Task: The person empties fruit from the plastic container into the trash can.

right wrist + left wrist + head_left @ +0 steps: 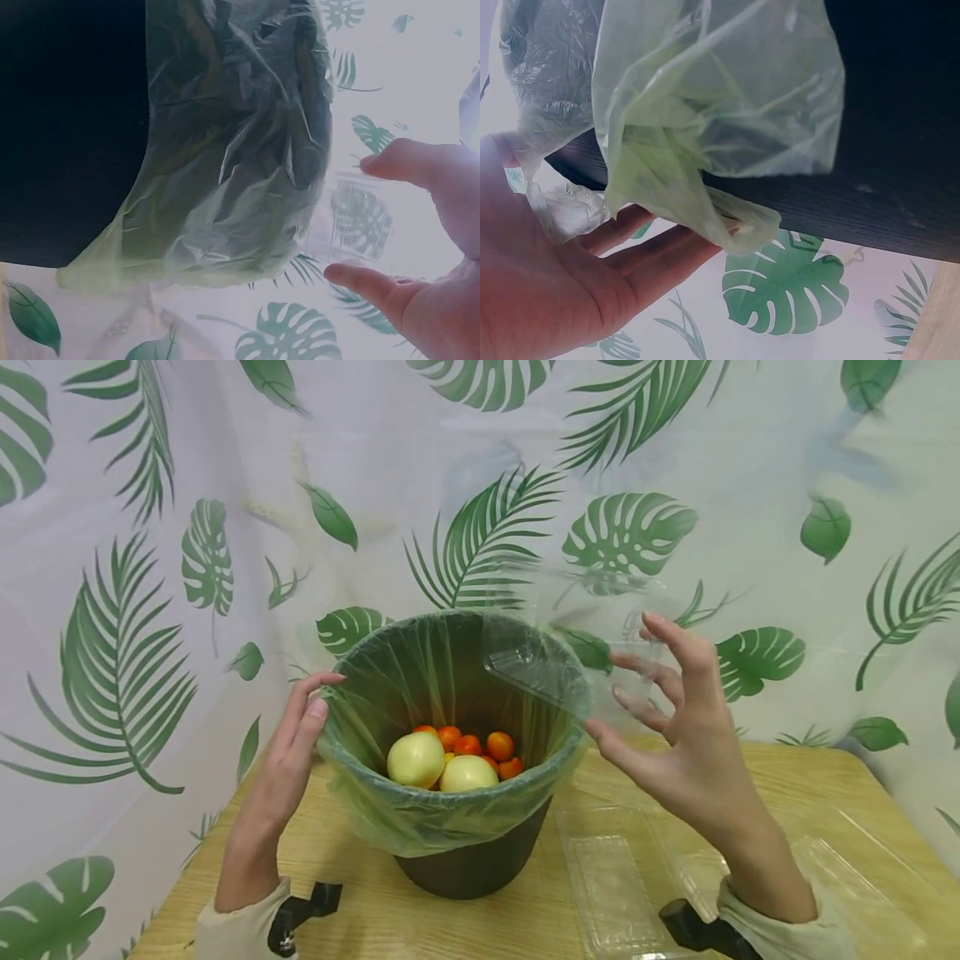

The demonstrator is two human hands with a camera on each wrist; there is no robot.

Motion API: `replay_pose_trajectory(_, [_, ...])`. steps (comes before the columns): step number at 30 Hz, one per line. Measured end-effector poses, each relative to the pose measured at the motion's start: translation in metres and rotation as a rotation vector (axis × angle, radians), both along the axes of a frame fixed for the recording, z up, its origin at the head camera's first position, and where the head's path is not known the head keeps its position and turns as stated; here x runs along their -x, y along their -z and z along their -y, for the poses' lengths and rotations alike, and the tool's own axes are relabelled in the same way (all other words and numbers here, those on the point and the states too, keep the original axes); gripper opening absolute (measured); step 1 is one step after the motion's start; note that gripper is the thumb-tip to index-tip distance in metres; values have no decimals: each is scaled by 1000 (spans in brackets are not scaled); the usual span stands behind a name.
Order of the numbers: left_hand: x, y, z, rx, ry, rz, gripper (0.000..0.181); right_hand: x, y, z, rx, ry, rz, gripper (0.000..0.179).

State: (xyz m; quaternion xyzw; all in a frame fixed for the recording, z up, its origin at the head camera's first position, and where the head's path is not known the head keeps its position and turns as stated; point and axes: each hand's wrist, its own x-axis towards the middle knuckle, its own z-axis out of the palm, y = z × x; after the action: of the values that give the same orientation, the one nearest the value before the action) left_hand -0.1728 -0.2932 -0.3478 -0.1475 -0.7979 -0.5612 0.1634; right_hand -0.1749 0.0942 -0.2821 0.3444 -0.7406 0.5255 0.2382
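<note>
A dark bin [480,860], lined with a thin green plastic bag [405,814] folded over its rim, stands on the table. Inside lie two pale round fruits [416,760] and several small orange-red tomatoes [500,745]. At the bin's left rim is my left hand [281,760], its fingertips touching the bag. The left wrist view shows the left fingers [667,259] stretched out under the bag's loose edge. My right hand [693,735] holds a clear plastic box [540,668] between thumb and spread fingers, tilted over the bin's right rim. No contents show in the box.
Clear plastic trays [611,893] lie on the wooden table [360,910] to the right of the bin, partly behind the right forearm. A white curtain [390,452] printed with green leaves hangs close behind and at the left.
</note>
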Motion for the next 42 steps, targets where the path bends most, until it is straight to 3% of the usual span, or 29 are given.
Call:
replay_pose_trajectory(6, [-1, 0, 0, 6, -1, 7, 43, -2, 11, -17, 273, -186, 126, 108])
replay_pose_trajectory(16, [-2, 1, -5, -3, -3, 9, 44, -11, 32, -67, 487, -260, 212, 95])
replay_pose_trajectory(20, [-3, 2, -6, -15, -10, 13, 44, -9, 37, -92, 602, -333, 215, 89])
replay_pose_trajectory(22, [-4, 2, -6, -20, -15, 16, 44, -8, 37, -102, 653, -312, 214, 87])
replay_pose_trajectory(24, [-4, 1, -4, -21, -20, 15, 44, -7, 38, -111, 690, -258, 219, 85])
replay_pose_trajectory(28, [-3, -2, -4, -9, -20, 10, 44, -7, 45, -130, 668, -64, 251, 82])
replay_pose_trajectory(35, [-4, -6, -8, -4, -7, 26, 44, 1, 67, -171, 671, 203, 386, 87])
replay_pose_trajectory(39, [-5, -6, -9, -18, -17, 31, 45, 11, 81, -193, 603, 381, 508, 88])
replay_pose_trajectory(42, [-6, -6, -10, -26, -21, 27, 45, 17, 92, -210, 515, 454, 580, 87])
